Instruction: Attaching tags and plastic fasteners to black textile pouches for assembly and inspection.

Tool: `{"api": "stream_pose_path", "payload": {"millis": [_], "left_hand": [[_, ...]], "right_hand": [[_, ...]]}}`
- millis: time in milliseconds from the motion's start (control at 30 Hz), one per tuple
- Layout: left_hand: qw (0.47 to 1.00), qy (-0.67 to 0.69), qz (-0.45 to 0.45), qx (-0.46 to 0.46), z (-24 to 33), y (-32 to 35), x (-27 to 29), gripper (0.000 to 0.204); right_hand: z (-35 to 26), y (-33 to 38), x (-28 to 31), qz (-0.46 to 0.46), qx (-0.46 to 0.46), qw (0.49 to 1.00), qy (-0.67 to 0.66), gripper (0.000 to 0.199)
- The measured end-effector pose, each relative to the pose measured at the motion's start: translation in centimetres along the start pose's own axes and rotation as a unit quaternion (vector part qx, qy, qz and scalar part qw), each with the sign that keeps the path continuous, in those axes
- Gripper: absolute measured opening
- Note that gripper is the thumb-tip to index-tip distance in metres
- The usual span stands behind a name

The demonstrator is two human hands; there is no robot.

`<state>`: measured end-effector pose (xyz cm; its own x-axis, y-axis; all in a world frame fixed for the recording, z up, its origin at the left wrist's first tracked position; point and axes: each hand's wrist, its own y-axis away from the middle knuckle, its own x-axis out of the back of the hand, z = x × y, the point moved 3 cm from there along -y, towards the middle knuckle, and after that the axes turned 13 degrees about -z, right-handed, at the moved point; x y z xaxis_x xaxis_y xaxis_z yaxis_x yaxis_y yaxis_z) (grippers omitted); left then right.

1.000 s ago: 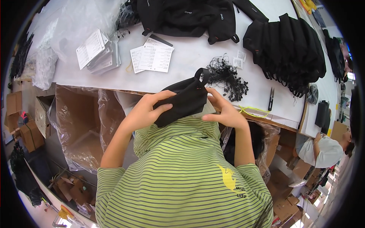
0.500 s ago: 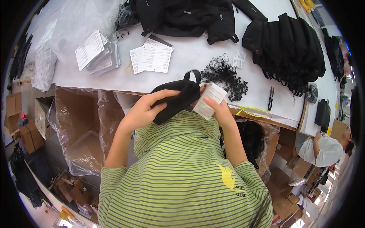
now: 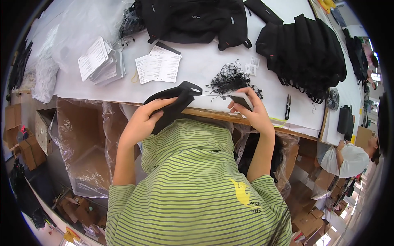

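Note:
My left hand (image 3: pixel 143 121) grips a small black fabric pouch (image 3: pixel 174 102) with a loop handle, held at the near edge of the white table (image 3: pixel 197 67). My right hand (image 3: pixel 252 112) holds a small dark card tag (image 3: pixel 241 100) a little to the right of the pouch. A thin black string (image 3: pixel 213 94) runs taut between the pouch and the tag. A tangle of black strings (image 3: pixel 227 78) lies on the table just beyond my right hand.
Stacks of white printed cards (image 3: pixel 100 61) and sheets (image 3: pixel 160 65) lie at the left. Black bags (image 3: pixel 193 18) are piled at the back and right (image 3: pixel 308 53). Small snips (image 3: pixel 288 106) rest near the table edge. Plastic-lined cardboard boxes (image 3: pixel 82 143) stand below. Another person (image 3: pixel 349 158) sits at right.
My right hand has pulled away to the right from the pouch, drawing the tag out on its string. The pouch has dropped slightly in my left hand.

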<state>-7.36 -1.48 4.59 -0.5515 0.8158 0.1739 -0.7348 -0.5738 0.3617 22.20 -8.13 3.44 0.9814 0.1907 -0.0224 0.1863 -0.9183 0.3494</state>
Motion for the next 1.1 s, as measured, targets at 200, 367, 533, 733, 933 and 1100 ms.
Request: {"api": "stream_pose_path", "payload": {"millis": [200, 367, 533, 733, 933, 1100], "left_hand": [[0.999, -0.038, -0.036, -0.013, 0.1, -0.1, -0.4, 0.046], [0.993, -0.096, -0.069, -0.029, 2.9, -0.3, -3.2, 0.046], [0.992, -0.105, -0.074, 0.006, 4.1, -1.2, -4.6, 0.044], [0.989, -0.122, -0.080, 0.016, 4.1, -1.4, -5.0, 0.045], [0.985, -0.147, -0.089, 0.016, 4.7, -1.6, -5.6, 0.046], [0.979, -0.174, -0.103, 0.010, 5.0, -2.0, -5.8, 0.047]], "right_hand": [[0.7, 1.9, 3.6, 0.091, -0.001, 0.995, 0.030, 0.008], [3.8, -0.9, 1.6, 0.169, 0.185, 0.805, -0.538, 0.019], [3.2, -3.2, -0.7, 0.114, 0.160, 0.755, -0.626, 0.026], [3.3, -4.0, -0.7, 0.226, 0.135, 0.828, -0.495, 0.030], [3.2, -4.4, -1.1, 0.297, 0.106, 0.839, -0.443, 0.028], [2.4, -4.1, -1.3, 0.323, 0.108, 0.833, -0.437, 0.029]]}}
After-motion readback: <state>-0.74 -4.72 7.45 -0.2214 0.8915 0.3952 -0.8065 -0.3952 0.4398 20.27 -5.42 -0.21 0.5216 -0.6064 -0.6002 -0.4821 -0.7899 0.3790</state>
